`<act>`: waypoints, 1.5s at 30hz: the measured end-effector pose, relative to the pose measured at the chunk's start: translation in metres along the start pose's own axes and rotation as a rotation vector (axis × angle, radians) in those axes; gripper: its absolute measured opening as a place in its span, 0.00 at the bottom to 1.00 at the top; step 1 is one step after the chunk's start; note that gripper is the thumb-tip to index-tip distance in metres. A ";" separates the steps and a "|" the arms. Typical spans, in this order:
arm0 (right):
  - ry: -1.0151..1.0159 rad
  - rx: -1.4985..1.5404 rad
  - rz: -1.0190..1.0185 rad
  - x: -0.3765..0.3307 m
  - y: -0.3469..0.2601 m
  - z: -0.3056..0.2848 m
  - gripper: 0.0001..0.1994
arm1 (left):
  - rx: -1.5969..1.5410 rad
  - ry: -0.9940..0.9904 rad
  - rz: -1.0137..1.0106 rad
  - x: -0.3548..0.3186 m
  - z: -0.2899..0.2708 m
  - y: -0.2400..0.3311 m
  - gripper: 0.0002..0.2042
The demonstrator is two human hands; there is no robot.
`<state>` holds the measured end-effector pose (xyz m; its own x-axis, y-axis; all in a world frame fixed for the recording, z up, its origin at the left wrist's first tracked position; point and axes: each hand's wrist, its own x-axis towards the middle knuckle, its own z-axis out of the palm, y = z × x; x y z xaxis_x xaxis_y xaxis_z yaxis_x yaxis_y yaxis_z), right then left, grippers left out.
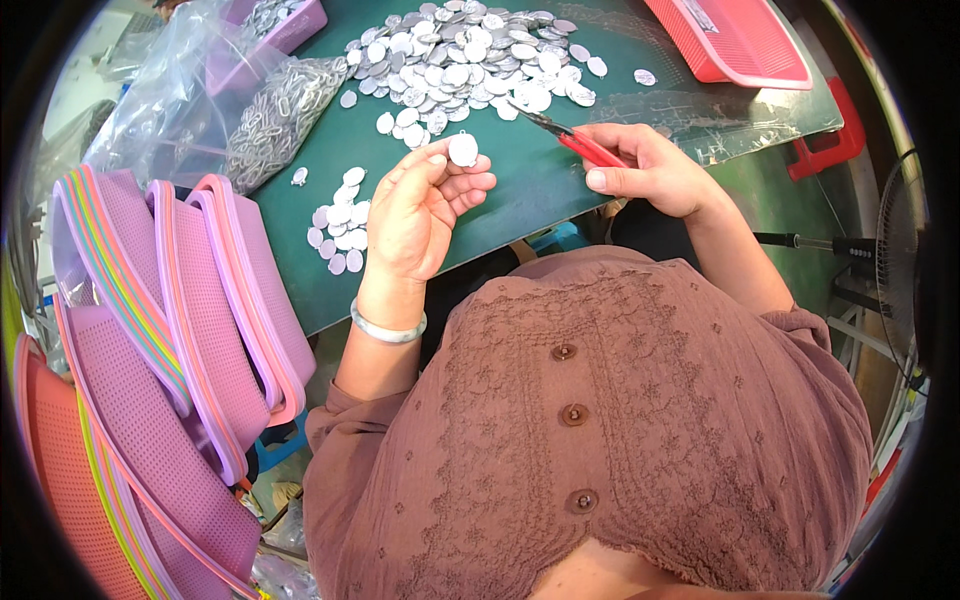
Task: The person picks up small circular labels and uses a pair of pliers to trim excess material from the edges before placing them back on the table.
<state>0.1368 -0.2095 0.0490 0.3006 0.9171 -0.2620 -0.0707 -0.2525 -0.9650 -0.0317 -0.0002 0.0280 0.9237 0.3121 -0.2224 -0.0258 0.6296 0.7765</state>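
Pinched between the thumb and finger of my left hand (413,212) is an oval silver medallion (463,150) with a small loop at its top. My right hand (648,170) is closed around the red handles of a pair of pliers (592,147). The dark tips of the pliers point up and left toward a big heap of silver medallions (455,62) beyond both hands. Beside my left wrist lies a smaller group of medallions (342,222). The pliers and the held medallion are apart.
Stacked purple and pink plastic baskets (215,300) crowd the left side. A clear bag of metal clasps (285,115) and a purple basket (290,28) stand at the far left of the green table (510,185). At the far right are a pink basket (735,50) and a fan (897,250).
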 end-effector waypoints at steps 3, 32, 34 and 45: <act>0.001 -0.006 0.001 0.000 0.000 -0.001 0.27 | -0.007 0.004 -0.005 0.000 -0.001 -0.001 0.13; 0.004 0.057 -0.018 -0.001 0.004 -0.003 0.28 | 1.689 0.263 0.686 0.004 0.001 -0.022 0.08; 0.004 0.073 -0.014 -0.001 0.006 -0.004 0.27 | 1.705 0.282 0.739 0.007 -0.002 -0.022 0.06; 0.085 0.256 -0.043 -0.001 0.016 -0.006 0.25 | 1.692 0.411 0.619 0.016 0.011 -0.004 0.09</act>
<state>0.1412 -0.2163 0.0337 0.3863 0.8935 -0.2290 -0.2909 -0.1176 -0.9495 -0.0128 -0.0058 0.0281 0.7862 0.4883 0.3787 0.3204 -0.8461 0.4259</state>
